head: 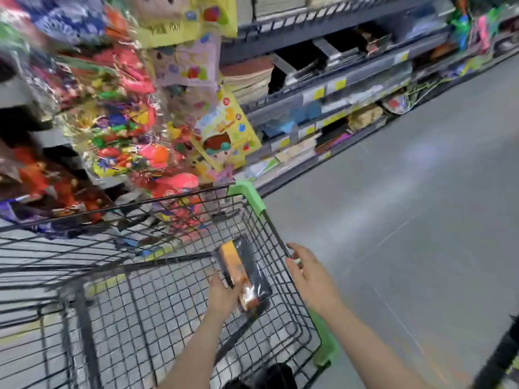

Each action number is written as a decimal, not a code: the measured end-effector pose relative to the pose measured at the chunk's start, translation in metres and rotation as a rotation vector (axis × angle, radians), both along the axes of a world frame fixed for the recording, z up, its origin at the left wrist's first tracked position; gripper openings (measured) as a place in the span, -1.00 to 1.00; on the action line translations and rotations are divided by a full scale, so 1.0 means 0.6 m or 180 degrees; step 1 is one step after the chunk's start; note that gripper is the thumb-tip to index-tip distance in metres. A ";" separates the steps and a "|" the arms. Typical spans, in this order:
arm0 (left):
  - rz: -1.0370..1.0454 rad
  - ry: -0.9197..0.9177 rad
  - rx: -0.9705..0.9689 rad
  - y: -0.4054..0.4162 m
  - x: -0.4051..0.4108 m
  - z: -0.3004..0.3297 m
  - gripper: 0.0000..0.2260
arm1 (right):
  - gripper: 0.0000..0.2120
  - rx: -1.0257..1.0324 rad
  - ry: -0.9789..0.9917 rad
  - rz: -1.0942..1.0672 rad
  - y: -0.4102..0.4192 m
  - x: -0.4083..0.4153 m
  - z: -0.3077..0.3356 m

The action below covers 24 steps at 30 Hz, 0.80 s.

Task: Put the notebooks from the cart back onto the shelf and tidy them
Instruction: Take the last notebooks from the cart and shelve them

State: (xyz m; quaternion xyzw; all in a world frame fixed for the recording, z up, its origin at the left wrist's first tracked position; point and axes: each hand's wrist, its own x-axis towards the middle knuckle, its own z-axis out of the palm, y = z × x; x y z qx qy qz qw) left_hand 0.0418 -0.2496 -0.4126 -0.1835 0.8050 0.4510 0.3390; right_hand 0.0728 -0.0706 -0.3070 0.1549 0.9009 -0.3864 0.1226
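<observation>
A black wire shopping cart [157, 313] with green corner guards fills the lower left. Inside it, near the right wall, my left hand [223, 294] grips a black and orange notebook [245, 276] wrapped in clear film, lifted off the cart floor and tilted. My right hand [309, 273] rests over the cart's right rim beside the notebook, fingers spread, holding nothing. The shelf [323, 88] with stacked notebooks runs along the upper right. The whole view is motion-blurred.
Hanging bags of colourful toys [120, 122] and sticker packs [224, 130] crowd the rack just beyond the cart. Grey aisle floor [407, 220] opens to the right. A dark object [502, 352] sits at the lower right edge.
</observation>
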 end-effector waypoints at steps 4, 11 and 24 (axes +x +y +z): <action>0.0301 0.0366 -0.0166 0.043 0.008 -0.034 -0.72 | -0.63 -0.0046 0.0126 -0.0192 -0.002 0.003 -0.013; 0.0856 0.0212 -0.0441 0.093 -0.019 -0.041 -0.23 | -0.63 -0.0047 0.0244 -0.0237 -0.004 0.000 -0.025; 0.1538 -0.0030 0.0893 0.032 -0.016 -0.029 -0.88 | -0.58 0.0786 0.0665 -0.0030 -0.018 0.005 -0.003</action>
